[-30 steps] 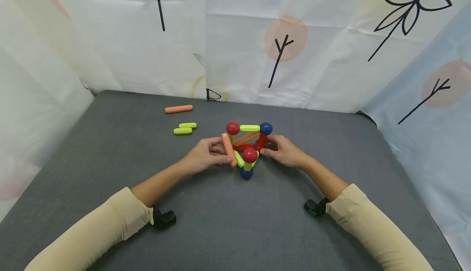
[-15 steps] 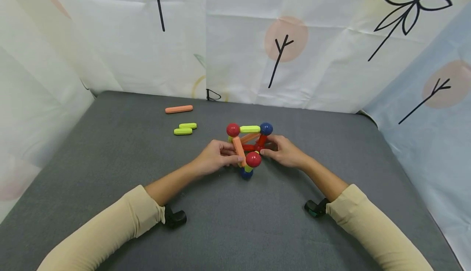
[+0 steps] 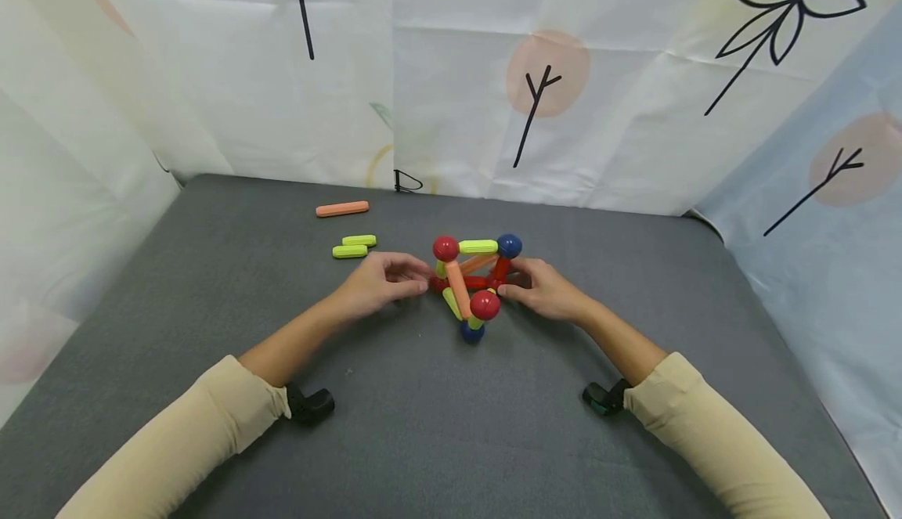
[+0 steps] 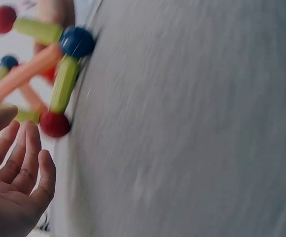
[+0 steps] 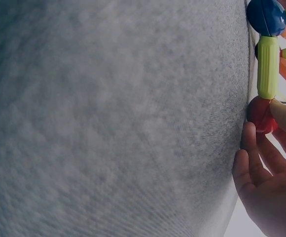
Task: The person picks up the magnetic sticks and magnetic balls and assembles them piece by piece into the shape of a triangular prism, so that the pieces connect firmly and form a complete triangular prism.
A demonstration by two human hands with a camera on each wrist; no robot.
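A frame of balls and rods [image 3: 478, 246] stands on the grey table in the head view, with red and blue balls joined by yellow, orange and red rods. An orange rod [image 4: 27, 74] slants across its left side, from the low front blue ball [image 4: 77, 42] up to a red ball [image 3: 445, 249]. My left hand [image 3: 384, 284] is just left of the frame, fingers loosely bent and nothing in them. At the opposite side, my right hand [image 3: 543, 290] holds a low red ball [image 5: 262, 114] of the frame between thumb and fingers.
Beyond my left hand lie two short yellow rods [image 3: 350, 252] side by side. A longer orange rod [image 3: 342, 209] is farther back. A patterned white cloth [image 3: 451, 112] hangs behind the table [image 3: 451, 441].
My left hand brought the orange rod rightward onto the frame's left side, let go and drew back left. The front red ball shifted slightly right and down. My right hand stayed put.
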